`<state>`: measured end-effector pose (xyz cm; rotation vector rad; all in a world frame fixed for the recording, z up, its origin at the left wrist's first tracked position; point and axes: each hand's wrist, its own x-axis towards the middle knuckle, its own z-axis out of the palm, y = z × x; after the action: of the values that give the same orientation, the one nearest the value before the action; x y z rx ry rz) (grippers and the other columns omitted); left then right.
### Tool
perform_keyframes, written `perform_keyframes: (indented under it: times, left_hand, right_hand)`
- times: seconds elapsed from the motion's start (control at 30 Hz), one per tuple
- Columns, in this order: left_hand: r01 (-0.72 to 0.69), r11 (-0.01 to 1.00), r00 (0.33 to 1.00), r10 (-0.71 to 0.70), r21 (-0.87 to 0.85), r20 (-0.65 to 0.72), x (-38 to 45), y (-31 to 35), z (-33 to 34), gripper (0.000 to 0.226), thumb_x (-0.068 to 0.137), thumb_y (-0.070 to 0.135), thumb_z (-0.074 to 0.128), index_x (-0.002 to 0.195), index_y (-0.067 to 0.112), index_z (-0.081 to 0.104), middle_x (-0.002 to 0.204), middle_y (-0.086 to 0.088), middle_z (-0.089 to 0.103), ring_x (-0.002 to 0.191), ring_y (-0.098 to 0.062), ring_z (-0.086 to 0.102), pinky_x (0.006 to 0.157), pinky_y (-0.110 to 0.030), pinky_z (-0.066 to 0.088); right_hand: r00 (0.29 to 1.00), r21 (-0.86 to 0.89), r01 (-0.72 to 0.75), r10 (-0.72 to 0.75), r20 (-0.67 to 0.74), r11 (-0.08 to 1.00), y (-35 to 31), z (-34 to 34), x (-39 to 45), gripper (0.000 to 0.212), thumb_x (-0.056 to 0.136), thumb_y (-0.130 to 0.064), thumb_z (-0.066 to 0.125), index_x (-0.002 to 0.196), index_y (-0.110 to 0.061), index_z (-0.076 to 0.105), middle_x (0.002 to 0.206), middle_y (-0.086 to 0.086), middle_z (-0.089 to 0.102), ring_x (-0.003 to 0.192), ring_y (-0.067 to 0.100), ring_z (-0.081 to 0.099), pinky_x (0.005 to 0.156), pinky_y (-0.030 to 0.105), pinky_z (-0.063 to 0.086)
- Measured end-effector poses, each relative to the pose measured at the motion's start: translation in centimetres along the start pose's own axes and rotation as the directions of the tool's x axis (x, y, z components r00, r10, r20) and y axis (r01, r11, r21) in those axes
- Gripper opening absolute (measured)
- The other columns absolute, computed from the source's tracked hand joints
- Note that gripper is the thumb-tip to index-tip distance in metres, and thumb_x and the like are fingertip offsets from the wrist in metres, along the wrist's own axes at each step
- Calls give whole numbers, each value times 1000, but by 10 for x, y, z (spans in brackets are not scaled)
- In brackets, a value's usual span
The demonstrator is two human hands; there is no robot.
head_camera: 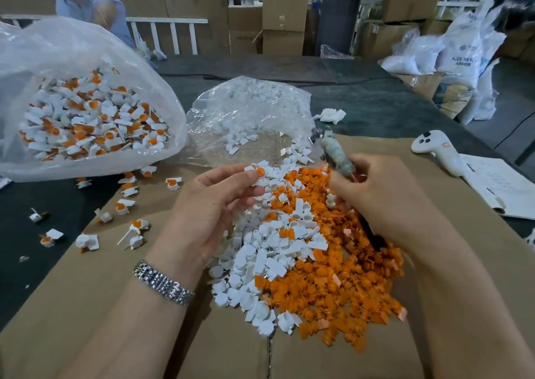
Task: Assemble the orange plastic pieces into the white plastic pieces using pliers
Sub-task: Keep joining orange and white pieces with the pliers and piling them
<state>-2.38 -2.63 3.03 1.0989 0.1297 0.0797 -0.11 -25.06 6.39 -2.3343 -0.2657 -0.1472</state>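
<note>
My left hand (215,204) pinches a white piece with an orange piece seated in it (256,173) between thumb and fingertips, above the pile. My right hand (382,196) grips the pliers (335,152), whose blurred metal jaws point up and away to the left; the handles are mostly hidden in the palm. Below both hands lies a heap of loose white pieces (260,265) beside a heap of loose orange pieces (341,286) on flat cardboard (115,306).
A large clear bag of joined white-and-orange pieces (89,118) stands at the left, with several joined pieces (127,204) scattered below it. A clear bag of white pieces (249,118) lies behind the heap. A white controller (437,152) and papers (500,187) lie at the right. A person sits at the far left.
</note>
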Motion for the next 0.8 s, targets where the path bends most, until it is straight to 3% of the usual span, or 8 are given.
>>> perform_keyframes:
  times: [0.1,0.17,0.23,0.3,0.4,0.57,0.67,0.8]
  left_hand:
    - [-21,1000,1000,21,-6,3,0,0,1,11,73,9,80,84,9,81,88,-9,78,72,-16,74,59,-18,56]
    - [-30,999,999,30,-13,10,0,0,1,14,74,9,80,88,8,79,87,-7,78,73,-16,74,60,-18,56]
    - [-35,999,999,35,-18,17,0,0,1,18,75,9,80,93,6,78,87,-7,77,74,-16,74,61,-18,56]
    - [-42,999,999,42,-12,19,0,0,1,19,75,10,80,94,5,78,87,-7,77,74,-16,74,61,-18,56]
    - [-56,998,998,56,-4,14,0,0,2,14,75,9,79,89,6,78,85,-9,77,71,-16,74,58,-18,56]
    - [-81,996,997,81,27,-2,0,-2,3,8,79,6,77,86,4,75,82,-10,77,67,-15,72,57,-19,55]
    - [-102,993,994,104,59,-17,-1,-3,3,10,78,8,78,86,4,75,80,-10,76,66,-15,72,58,-19,55]
    - [-114,992,993,115,51,-19,-1,-2,3,13,74,12,78,84,5,75,81,-11,77,68,-16,73,61,-19,57]
  right_hand:
    - [974,104,-21,-3,227,994,-10,-10,-9,10,91,-38,65,91,-29,69,77,-9,72,63,0,65,58,15,51]
    - [936,96,-23,-13,352,995,-16,-7,-11,21,96,-39,59,91,-22,71,80,-5,74,71,4,70,70,26,56]
    - [912,6,8,-10,409,1000,-22,-2,-11,31,101,-40,52,89,-17,69,80,-2,74,68,2,67,67,23,51]
    - [903,-60,39,-10,430,997,-29,1,-9,36,103,-41,48,87,-16,68,74,-4,70,57,-4,60,54,13,43]
    - [891,-67,64,-27,453,996,-35,3,-8,37,104,-41,48,86,-15,68,64,-9,63,51,-7,55,48,9,38]
    - [877,-52,67,-34,479,996,-41,10,-10,37,104,-41,45,84,-15,63,75,-2,72,59,1,62,59,20,48]
    - [879,-78,79,-32,476,994,-42,15,-12,40,105,-41,43,87,-10,62,75,3,71,55,3,61,56,21,49]
    - [896,-83,56,-13,443,995,-45,23,-15,41,105,-44,43,85,-11,59,75,9,70,61,21,64,62,37,53]
